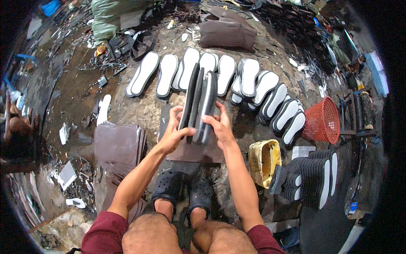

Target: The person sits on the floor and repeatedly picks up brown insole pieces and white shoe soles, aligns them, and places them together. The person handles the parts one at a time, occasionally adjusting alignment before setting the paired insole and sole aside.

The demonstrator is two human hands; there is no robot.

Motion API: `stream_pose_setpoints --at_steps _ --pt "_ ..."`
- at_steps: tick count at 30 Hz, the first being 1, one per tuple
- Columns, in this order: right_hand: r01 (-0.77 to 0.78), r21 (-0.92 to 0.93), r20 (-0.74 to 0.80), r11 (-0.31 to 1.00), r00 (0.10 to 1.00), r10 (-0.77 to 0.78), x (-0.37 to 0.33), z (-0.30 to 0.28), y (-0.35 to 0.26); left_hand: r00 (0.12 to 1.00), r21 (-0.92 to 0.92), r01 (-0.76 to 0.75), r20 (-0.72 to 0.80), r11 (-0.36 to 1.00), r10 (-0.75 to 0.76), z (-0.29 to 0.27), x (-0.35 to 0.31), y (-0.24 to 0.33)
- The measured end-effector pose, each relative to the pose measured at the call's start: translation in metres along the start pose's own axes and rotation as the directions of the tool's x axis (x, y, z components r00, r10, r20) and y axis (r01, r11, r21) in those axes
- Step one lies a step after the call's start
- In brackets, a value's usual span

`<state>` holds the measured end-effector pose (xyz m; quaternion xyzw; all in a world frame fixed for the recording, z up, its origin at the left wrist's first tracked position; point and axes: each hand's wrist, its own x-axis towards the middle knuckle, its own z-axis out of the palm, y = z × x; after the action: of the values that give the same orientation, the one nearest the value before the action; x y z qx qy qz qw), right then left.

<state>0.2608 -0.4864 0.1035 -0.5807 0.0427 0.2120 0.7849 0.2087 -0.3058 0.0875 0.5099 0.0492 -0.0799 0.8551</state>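
Note:
Several dark shoe soles (206, 103) stand on edge between my two hands, with pale layers showing at some edges; motion blurs them a little. My left hand (172, 136) grips the left side of this bunch, thumb across its lower end. Around the right side are the fingers of my right hand (221, 127), its thumb on the nearest sole. Below them, in front of my feet, lies a flat brown sheet (194, 151). Beyond the hands, white-topped soles (168, 75) are laid out on the ground in a curved row, some of them stacked.
Brown sheets (117, 144) are piled at the left. To the right stand a red plastic basket (323, 120), a yellow container (256, 156) and ranks of dark soles (315, 178) on edge. A folded brown bundle (227, 34) lies at the far side; scraps litter the ground.

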Motion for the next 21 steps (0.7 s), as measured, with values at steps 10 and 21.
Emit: stream_pose_setpoints --at_steps 10,21 --pt "-0.066 -0.087 -0.462 0.994 0.887 0.018 -0.136 -0.12 0.064 0.726 0.964 0.253 -0.247 0.085 0.642 -0.097 -0.136 0.035" --pt "-0.223 -0.944 -0.329 0.242 0.671 -0.664 -0.184 -0.088 0.122 0.834 0.916 0.397 -0.387 0.06 0.393 -0.158 -0.171 0.01"
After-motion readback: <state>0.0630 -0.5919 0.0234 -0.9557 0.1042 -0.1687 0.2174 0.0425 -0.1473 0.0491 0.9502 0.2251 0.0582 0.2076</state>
